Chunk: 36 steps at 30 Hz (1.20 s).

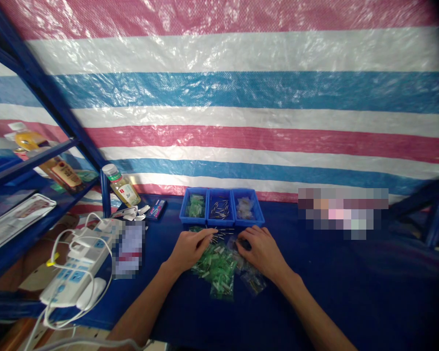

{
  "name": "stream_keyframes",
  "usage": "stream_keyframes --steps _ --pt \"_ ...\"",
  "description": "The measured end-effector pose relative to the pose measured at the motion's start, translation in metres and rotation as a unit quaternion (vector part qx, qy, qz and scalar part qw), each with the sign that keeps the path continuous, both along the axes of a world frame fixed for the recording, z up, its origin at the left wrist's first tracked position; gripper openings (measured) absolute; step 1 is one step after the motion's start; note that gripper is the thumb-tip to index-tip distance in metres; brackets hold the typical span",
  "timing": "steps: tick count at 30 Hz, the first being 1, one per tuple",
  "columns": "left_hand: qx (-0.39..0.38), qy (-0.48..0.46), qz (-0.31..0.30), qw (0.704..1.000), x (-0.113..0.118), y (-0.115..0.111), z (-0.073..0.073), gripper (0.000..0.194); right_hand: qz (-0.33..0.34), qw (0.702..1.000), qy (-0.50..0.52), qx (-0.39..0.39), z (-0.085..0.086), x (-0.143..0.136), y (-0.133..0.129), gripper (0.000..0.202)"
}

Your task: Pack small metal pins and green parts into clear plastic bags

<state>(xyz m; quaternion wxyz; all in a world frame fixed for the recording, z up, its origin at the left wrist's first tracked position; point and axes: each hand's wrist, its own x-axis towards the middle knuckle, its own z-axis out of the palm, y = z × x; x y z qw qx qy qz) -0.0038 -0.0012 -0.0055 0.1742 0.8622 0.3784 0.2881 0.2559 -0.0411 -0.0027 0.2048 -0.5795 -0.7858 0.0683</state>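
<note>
My left hand (193, 249) has thumb and forefinger close together at the left end of a loose pile of thin dark metal pins (225, 234); whatever lies between the fingertips is too small to make out. Below it spreads a heap of small green plastic bags (215, 268) with pale pieces inside. My right hand (259, 247) is curled, fingertips down at small clear plastic bags (254, 282), and its grip is partly hidden. Behind the hands stands a blue three-part bin (207, 220) with green bags on the left, metal pins in the middle and clear bags on the right.
A white power strip (71, 268) with tangled cables lies at the left. Behind it stand a jar (121, 185) and a small dark blue box (156, 209). Blue frame posts (105, 190) rise on the left. A striped plastic sheet (241, 92) hangs behind the blue table (336, 292).
</note>
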Motion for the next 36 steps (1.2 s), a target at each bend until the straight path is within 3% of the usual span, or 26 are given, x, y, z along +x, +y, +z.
stream_keyframes --steps 4,8,12,15,18,21,24,28,32,36 --pt "-0.02 -0.034 -0.002 0.999 0.004 -0.003 0.002 0.03 0.017 0.989 0.147 -0.025 0.013 -0.001 0.002 0.016" --pt "-0.078 -0.085 -0.021 0.993 0.008 -0.007 0.004 0.037 0.076 0.924 0.358 -0.109 0.019 -0.009 0.005 0.018" --pt "-0.118 -0.121 -0.029 0.985 0.012 -0.009 0.008 0.023 0.088 0.862 0.472 -0.161 0.01 -0.024 0.003 0.022" --pt "-0.124 -0.132 -0.029 0.983 0.014 -0.011 0.013 0.022 0.065 0.84 0.516 -0.159 0.001 -0.033 -0.003 0.027" --pt "-0.129 -0.142 -0.027 0.981 0.014 -0.011 0.017 0.022 0.032 0.842 0.525 -0.121 -0.005 -0.037 -0.012 0.031" --pt "-0.133 -0.147 -0.022 0.98 0.015 -0.012 0.018 0.022 0.012 0.859 0.505 -0.078 -0.005 -0.038 -0.018 0.02" --pt "-0.138 -0.154 -0.01 0.978 0.017 -0.013 0.016 0.022 0.046 0.899 0.434 -0.037 -0.002 -0.036 -0.021 0.011" --pt "-0.134 -0.169 0.002 0.976 0.017 -0.012 0.013 0.018 0.106 0.936 0.336 0.015 -0.001 -0.03 -0.022 0.026" --pt "-0.107 -0.187 0.018 0.976 0.015 -0.009 0.01 0.018 0.099 0.945 0.309 0.038 -0.006 -0.029 -0.021 0.036" --pt "-0.112 -0.174 0.003 0.978 0.012 -0.006 0.007 0.014 0.09 0.943 0.317 0.053 -0.012 -0.032 -0.018 0.027"
